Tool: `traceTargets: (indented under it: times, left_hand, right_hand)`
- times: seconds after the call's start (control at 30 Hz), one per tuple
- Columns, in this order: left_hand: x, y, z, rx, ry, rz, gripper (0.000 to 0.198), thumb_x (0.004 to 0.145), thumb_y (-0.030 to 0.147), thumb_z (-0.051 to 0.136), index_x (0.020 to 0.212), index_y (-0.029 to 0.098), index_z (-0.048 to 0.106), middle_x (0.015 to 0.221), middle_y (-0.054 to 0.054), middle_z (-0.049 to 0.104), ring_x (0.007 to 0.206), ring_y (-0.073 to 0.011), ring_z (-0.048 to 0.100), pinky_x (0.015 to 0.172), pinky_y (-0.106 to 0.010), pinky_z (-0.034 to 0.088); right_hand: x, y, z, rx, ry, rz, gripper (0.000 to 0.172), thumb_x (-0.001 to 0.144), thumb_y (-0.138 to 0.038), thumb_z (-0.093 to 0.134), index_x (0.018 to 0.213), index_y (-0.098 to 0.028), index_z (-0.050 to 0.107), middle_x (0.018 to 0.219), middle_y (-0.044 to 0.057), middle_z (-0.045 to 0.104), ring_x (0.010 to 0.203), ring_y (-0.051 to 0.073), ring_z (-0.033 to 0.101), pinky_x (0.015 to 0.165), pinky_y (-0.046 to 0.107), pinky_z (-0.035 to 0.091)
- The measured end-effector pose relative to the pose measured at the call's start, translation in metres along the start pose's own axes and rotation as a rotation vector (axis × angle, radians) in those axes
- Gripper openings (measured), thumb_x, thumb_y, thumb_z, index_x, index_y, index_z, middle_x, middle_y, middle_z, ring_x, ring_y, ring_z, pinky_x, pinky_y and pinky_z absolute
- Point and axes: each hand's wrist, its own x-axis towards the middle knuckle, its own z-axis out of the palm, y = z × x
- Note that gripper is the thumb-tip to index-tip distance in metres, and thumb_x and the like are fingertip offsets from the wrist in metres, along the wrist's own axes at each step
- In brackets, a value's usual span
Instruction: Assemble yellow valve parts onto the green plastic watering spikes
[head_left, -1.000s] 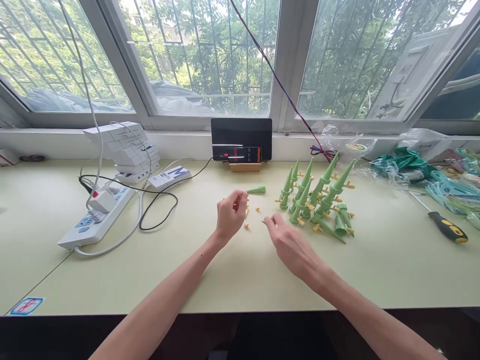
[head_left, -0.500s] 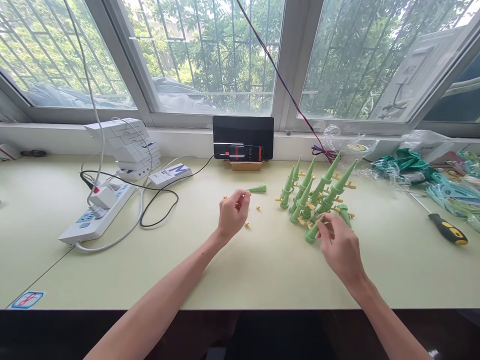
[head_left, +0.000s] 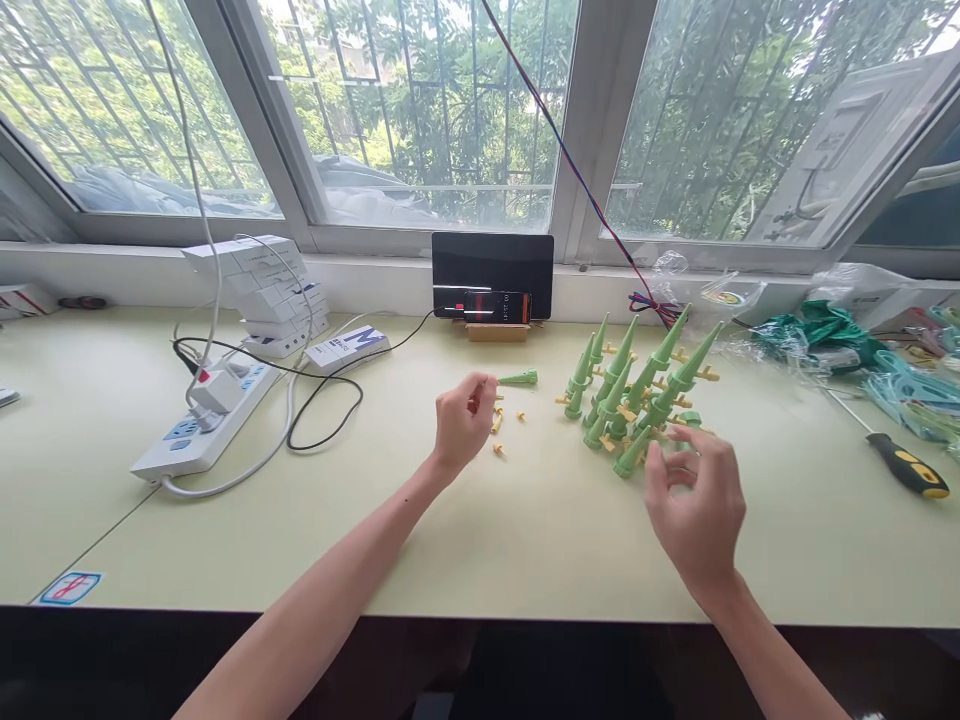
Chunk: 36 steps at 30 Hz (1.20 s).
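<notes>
My left hand [head_left: 465, 415] is closed in a pinch at the thin tip of a green plant watering spike [head_left: 521, 377], whose wide end points right. Small yellow valves [head_left: 499, 450] lie on the table just right of this hand. My right hand [head_left: 697, 490] is open, fingers apart and curved, beside the front spike [head_left: 630, 455] of a standing group. Nothing shows between its fingers. Several green spikes [head_left: 652, 385] stand there tip up, with yellow valves sticking out of their sides. My right hand partly hides the spikes at the group's right front.
On the left lie a power strip [head_left: 202, 425] with cables and a stack of white boxes [head_left: 281, 310]. A phone [head_left: 495, 307] and a dark tablet [head_left: 491, 260] stand at the back. At right are a screwdriver [head_left: 907, 465] and plastic bags [head_left: 817, 335].
My right hand has let go of the front spike, which stays upright, and has moved back and to the right with its fingers spread. My left hand has barely moved.
</notes>
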Motion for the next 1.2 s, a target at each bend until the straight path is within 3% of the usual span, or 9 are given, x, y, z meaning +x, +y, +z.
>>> traceTargets:
  times: [0.1, 0.17, 0.23, 0.33, 0.5, 0.57, 0.67, 0.87, 1.2]
  left_hand:
    - [0.005, -0.001, -0.005, 0.013, 0.05, -0.011, 0.033, 0.095, 0.042, 0.047, 0.076, 0.02, 0.061, 0.052, 0.003, 0.047, 0.046, -0.0091, 0.044, 0.049, -0.021, 0.038]
    - [0.009, -0.003, -0.007, 0.025, 0.075, -0.024, 0.036, 0.095, 0.043, 0.046, 0.074, 0.019, 0.061, 0.051, 0.003, 0.046, 0.045, -0.0091, 0.044, 0.048, -0.021, 0.038]
    - [0.011, -0.004, -0.009, 0.036, 0.092, -0.037, 0.039, 0.096, 0.044, 0.044, 0.071, 0.019, 0.061, 0.05, 0.003, 0.047, 0.044, -0.0093, 0.045, 0.047, -0.022, 0.037]
    - [0.013, -0.005, -0.011, 0.054, 0.114, -0.042, 0.043, 0.097, 0.046, 0.042, 0.068, 0.019, 0.061, 0.049, 0.002, 0.048, 0.044, -0.01, 0.046, 0.047, -0.022, 0.036]
    - [0.017, -0.01, -0.014, 0.081, 0.132, -0.06, 0.043, 0.096, 0.044, 0.042, 0.067, 0.02, 0.06, 0.047, 0.002, 0.048, 0.045, -0.0107, 0.047, 0.049, -0.024, 0.037]
    - [0.02, -0.015, -0.017, 0.131, 0.095, -0.062, 0.039, 0.094, 0.042, 0.045, 0.065, 0.02, 0.059, 0.047, 0.002, 0.048, 0.045, -0.0105, 0.045, 0.051, -0.024, 0.037]
    - [0.023, -0.022, -0.021, 0.266, -0.081, -0.032, 0.03, 0.085, 0.036, 0.054, 0.06, 0.02, 0.057, 0.05, 0.003, 0.051, 0.048, -0.011, 0.045, 0.053, -0.025, 0.037]
    - [0.017, -0.022, -0.022, 0.538, -0.33, 0.027, 0.02, 0.078, 0.031, 0.057, 0.061, 0.021, 0.057, 0.068, -0.002, 0.062, 0.062, -0.0158, 0.055, 0.056, -0.028, 0.038]
    - [0.015, -0.021, -0.022, 0.721, -0.454, 0.013, 0.023, 0.079, 0.034, 0.061, 0.06, 0.021, 0.058, 0.076, -0.006, 0.063, 0.066, -0.0191, 0.059, 0.056, -0.029, 0.038]
  right_hand:
    - [-0.001, -0.015, -0.001, 0.046, -0.033, -0.111, 0.012, 0.093, -0.02, 0.053, 0.106, -0.022, 0.054, 0.101, 0.01, 0.063, 0.064, 0.015, 0.06, 0.055, 0.03, 0.052]
    - [0.0, -0.027, 0.002, 0.121, -0.186, -0.177, 0.009, 0.096, -0.019, 0.048, 0.101, -0.023, 0.054, 0.095, 0.008, 0.063, 0.061, 0.013, 0.057, 0.056, 0.029, 0.051]
    - [0.005, -0.039, 0.011, 0.163, -0.436, -0.209, 0.015, 0.099, -0.018, 0.041, 0.104, -0.021, 0.054, 0.098, 0.007, 0.063, 0.062, 0.012, 0.057, 0.056, 0.025, 0.047]
    - [0.017, -0.056, 0.033, 0.07, -0.737, -0.244, 0.02, 0.101, -0.02, 0.037, 0.107, -0.019, 0.056, 0.104, 0.007, 0.062, 0.064, 0.011, 0.057, 0.058, 0.025, 0.044]
    - [0.044, -0.072, 0.087, -0.106, -0.926, -0.256, 0.014, 0.097, -0.021, 0.046, 0.104, -0.018, 0.058, 0.097, 0.007, 0.06, 0.073, 0.016, 0.06, 0.056, 0.025, 0.036]
    - [0.051, -0.075, 0.105, -0.132, -0.915, -0.254, 0.016, 0.098, -0.022, 0.044, 0.104, -0.018, 0.058, 0.096, 0.007, 0.059, 0.073, 0.017, 0.06, 0.056, 0.025, 0.034]
    - [0.054, -0.077, 0.122, -0.132, -0.89, -0.236, 0.019, 0.1, -0.022, 0.04, 0.103, -0.018, 0.059, 0.094, 0.006, 0.058, 0.073, 0.017, 0.06, 0.057, 0.025, 0.035]
    - [0.042, -0.065, 0.125, -0.089, -0.802, -0.141, 0.024, 0.101, -0.023, 0.04, 0.114, -0.015, 0.058, 0.106, 0.008, 0.058, 0.076, 0.016, 0.061, 0.064, 0.025, 0.04]
    - [0.035, -0.053, 0.129, 0.104, -0.764, -0.077, 0.021, 0.099, -0.022, 0.044, 0.109, -0.015, 0.061, 0.103, 0.006, 0.06, 0.076, 0.013, 0.059, 0.072, 0.023, 0.042]
